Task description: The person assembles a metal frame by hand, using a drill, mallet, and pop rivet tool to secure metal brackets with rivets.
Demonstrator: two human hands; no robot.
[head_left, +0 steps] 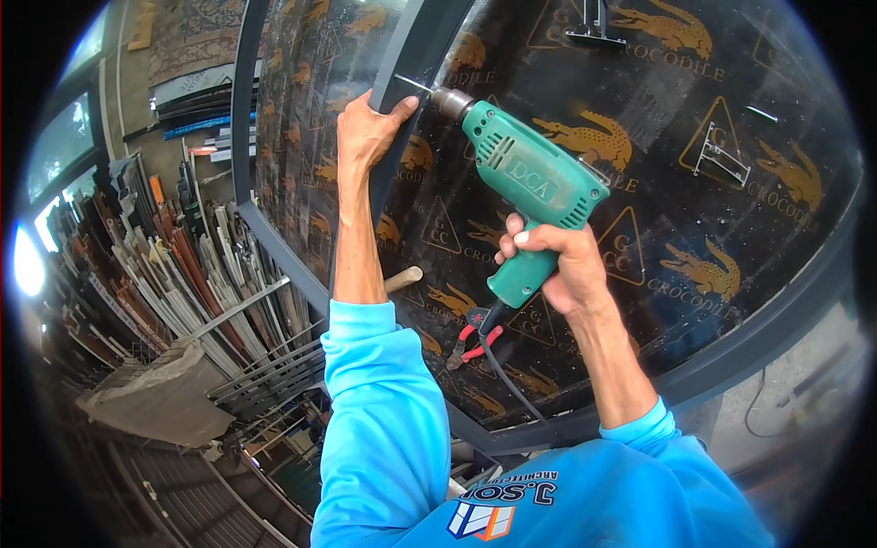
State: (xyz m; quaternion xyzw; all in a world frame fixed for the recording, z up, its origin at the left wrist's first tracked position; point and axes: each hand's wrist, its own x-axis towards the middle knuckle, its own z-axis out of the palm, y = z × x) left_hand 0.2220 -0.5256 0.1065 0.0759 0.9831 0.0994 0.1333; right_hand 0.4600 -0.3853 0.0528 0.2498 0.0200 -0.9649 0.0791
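Note:
My right hand [562, 260] is wrapped round the handle of a green electric drill [530, 173]. The drill's chuck points up and left, and a thin bit [413, 83] reaches over a dark grey metal bar [402, 78]. My left hand [370, 132] grips the edge of that bar, its thumb lying on top close to the bit. Whether the bit's tip touches the metal cannot be made out. The drill's black cord [508, 379] runs down from the handle. Red-handled pliers [475, 342] lie below the drill on the black printed board.
A black board [639, 310] with gold crocodile prints lies within a grey frame [722, 361]. On it are a metal bracket [722, 160], a small metal piece [762, 114] and a wooden handle [404, 279]. Many long profiles [183, 265] stand at the left.

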